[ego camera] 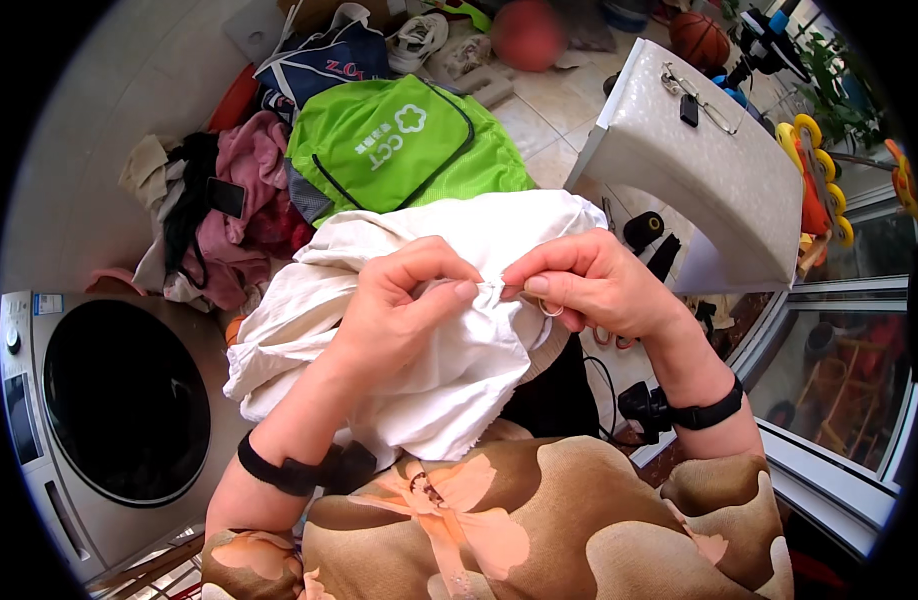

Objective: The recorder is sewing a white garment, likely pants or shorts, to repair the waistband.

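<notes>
White cloth [459, 360] lies bunched across my lap, with one frayed edge towards me. My left hand [414, 300] pinches a small gathered fold of it between thumb and index finger. Close beside it, my right hand [594, 281] has thumb and index finger together on what looks like a thin needle [513, 286], its tip end at the fold. A thin ring-like loop [550, 308] shows at the right hand's curled fingers. Whether thread runs from the needle cannot be made out.
A green drawstring bag [406, 150] lies just beyond the cloth. At right are a curved white stool [699, 157] bearing eyeglasses [703, 101], a black thread spool [643, 231] and red-handled scissors [613, 339]. A washing machine [230, 382] and piled clothes [241, 165] are at left.
</notes>
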Motion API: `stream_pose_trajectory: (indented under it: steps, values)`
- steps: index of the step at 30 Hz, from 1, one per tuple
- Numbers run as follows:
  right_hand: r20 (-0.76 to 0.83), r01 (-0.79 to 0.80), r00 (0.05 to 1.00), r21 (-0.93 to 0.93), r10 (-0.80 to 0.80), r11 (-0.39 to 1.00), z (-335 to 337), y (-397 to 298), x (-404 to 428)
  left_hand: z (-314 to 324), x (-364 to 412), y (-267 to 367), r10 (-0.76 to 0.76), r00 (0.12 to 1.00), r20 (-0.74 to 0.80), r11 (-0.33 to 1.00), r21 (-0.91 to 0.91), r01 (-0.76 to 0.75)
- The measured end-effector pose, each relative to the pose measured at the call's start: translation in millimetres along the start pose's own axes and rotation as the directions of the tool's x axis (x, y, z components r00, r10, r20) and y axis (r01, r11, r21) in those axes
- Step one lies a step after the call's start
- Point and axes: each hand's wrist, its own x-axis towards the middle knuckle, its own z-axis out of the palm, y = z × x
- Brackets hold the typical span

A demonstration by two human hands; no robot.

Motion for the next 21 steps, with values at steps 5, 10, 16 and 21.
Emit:
stream_pose_trajectory:
  steps: [5, 10, 16, 21]
  values:
    - [-0.002, -0.041, 0.999, 0.002, 0.041, 0.999, 1.0, -0.4, -0.3, -2.7, 0.4, -5.3, -0.054, 0.998, 0.041, 0.989, -0.133, 0.059]
    - [0.017, -0.047, 0.999, 0.044, 0.046, 0.998, -1.3, 4.0, 0.5, -4.2, 2.5, -8.6, -0.118, 0.983, 0.141, 0.967, -0.207, 0.145]
    - [0.062, -0.042, 0.997, -0.037, 0.044, 0.998, -2.3, 8.7, 9.3, -3.0, 2.4, -14.1, -0.120, 0.977, 0.174, 0.968, -0.196, 0.154]
    - [0.057, -0.087, 0.994, -0.025, 0.089, 0.996, -2.5, 4.4, 7.9, -0.4, 5.7, -9.3, -0.155, 0.966, 0.206, 0.965, -0.180, 0.193]
